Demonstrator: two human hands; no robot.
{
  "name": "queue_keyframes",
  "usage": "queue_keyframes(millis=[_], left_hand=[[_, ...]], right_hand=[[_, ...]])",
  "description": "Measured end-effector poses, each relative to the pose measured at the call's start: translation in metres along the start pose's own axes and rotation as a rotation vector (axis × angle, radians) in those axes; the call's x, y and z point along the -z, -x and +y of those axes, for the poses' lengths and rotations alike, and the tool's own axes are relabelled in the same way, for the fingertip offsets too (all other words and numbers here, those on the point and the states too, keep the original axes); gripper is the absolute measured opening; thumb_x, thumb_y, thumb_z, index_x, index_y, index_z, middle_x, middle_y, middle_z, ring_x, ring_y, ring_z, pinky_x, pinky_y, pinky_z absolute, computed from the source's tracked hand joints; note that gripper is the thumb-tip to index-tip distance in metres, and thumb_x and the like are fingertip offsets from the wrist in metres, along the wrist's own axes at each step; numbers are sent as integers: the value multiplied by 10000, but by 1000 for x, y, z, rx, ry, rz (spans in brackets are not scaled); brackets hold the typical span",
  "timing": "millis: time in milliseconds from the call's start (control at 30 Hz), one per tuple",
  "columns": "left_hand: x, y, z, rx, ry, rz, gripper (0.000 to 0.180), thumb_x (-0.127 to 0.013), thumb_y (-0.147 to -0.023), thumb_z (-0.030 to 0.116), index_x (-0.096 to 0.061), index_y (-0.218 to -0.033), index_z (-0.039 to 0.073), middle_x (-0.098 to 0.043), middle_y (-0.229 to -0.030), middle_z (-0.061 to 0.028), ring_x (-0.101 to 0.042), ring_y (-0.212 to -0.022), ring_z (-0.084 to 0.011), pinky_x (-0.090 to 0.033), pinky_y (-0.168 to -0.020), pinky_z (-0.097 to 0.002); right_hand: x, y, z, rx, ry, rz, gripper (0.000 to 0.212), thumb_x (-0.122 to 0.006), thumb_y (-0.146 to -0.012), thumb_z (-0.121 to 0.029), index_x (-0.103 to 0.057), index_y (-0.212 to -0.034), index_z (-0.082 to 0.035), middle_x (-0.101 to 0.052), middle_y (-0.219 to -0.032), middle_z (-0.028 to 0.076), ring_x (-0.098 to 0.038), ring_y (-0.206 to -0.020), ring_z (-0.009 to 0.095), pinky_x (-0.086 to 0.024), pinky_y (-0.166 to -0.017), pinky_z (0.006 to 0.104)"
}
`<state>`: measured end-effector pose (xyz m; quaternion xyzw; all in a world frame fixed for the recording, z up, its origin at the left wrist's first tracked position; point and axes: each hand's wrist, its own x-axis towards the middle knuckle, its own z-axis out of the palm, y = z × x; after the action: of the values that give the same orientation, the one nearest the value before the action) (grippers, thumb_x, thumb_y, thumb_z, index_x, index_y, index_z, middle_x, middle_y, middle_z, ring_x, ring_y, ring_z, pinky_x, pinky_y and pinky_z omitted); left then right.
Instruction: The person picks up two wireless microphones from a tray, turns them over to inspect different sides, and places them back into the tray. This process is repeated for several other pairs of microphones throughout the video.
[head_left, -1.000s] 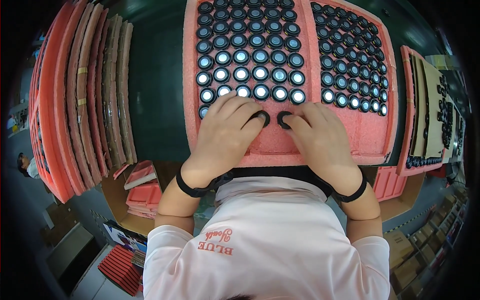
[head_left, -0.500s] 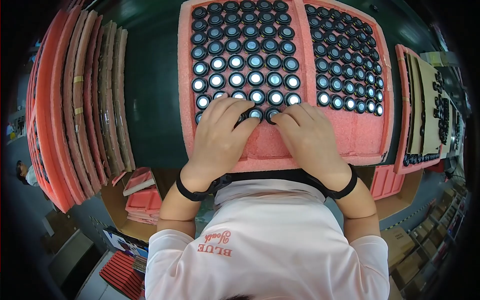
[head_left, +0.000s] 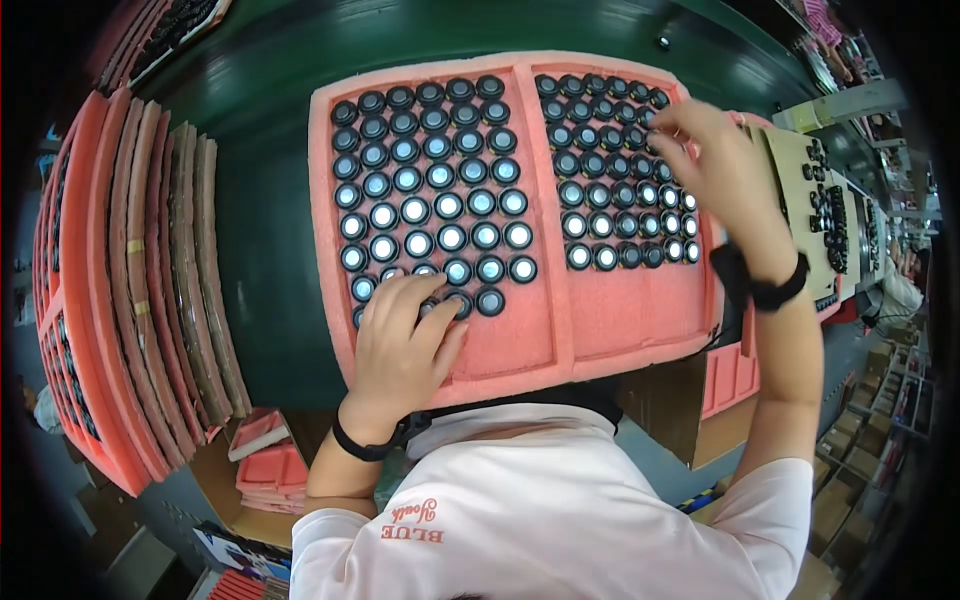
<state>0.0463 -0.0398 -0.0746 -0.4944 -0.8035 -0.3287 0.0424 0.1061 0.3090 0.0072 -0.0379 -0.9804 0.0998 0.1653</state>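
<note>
A pink foam tray (head_left: 500,372) with two compartments lies on the dark green table, turned slightly. Rows of small round black parts with shiny silver discs (head_left: 452,237) fill most of both compartments; I cannot make out their exact kind. My left hand (head_left: 402,340) rests over the nearest rows of the left compartment, fingers spread across several parts, thumb apart. It hides some of them. Over the tray's far right edge hovers my right hand (head_left: 705,155), fingers bent and thumb apart from the forefinger, close to the right-hand column of parts. No held part shows in it.
Pink foam trays (head_left: 130,290) stand on edge in a stack at the left. A tan board (head_left: 790,190) carrying black parts lies to the right. Below the table edge, cardboard boxes (head_left: 215,480) hold more pink foam. A metal bar (head_left: 860,103) crosses at the far right.
My right hand has left the near row and moved far and right to the tray's edge. My left hand stays on the near parts. The view has shifted, so the tray appears lower and tilted.
</note>
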Motion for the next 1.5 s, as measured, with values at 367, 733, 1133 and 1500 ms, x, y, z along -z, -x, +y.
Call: queue_keyframes(millis=[367, 733, 1133, 1500], left_hand=[[2, -4, -5, -19, 41, 78, 243, -720, -715, 57, -638, -943, 45, -595, -1053, -123, -587, -952, -321, -482, -841, -441], [2, -2, -6, -35, 58, 83, 220, -713, -673, 61, -656, -885, 54, -618, -992, -101, -602, -903, -277, -506, -805, -415], [7, 3, -2, -55, 24, 220, 212, -705, -672, 12, -650, -875, 41, -622, -971, -104, -603, -872, -293, -503, -759, -412], [22, 5, 30, -75, 128, 328, 204, -680, -710, -17, -659, -911, 13, -636, -1000, -144, -604, -901, -306, -487, -797, -383]], right_hand=[[-33, -128, 191, -374, 384, -301, 234, -660, -833, -175, -625, -995, -9, -679, -927, 168, -644, -892, 340, -505, -774, 409], [-87, -160, 232, -311, 185, -297, 314, -655, -847, -229, -625, -1063, -4, -679, -1008, 189, -643, -943, 342, -501, -823, 391], [14, -37, 46, -359, -757, 43, 240, -527, -966, -203, -616, -1102, -27, -597, -947, 9, -537, -776, 76, -449, -721, 221], [-32, 117, -116, -5, -1013, 20, 279, -708, -742, 84, -566, -974, 18, -549, -979, 120, -561, -873, 200, -475, -772, 293]])
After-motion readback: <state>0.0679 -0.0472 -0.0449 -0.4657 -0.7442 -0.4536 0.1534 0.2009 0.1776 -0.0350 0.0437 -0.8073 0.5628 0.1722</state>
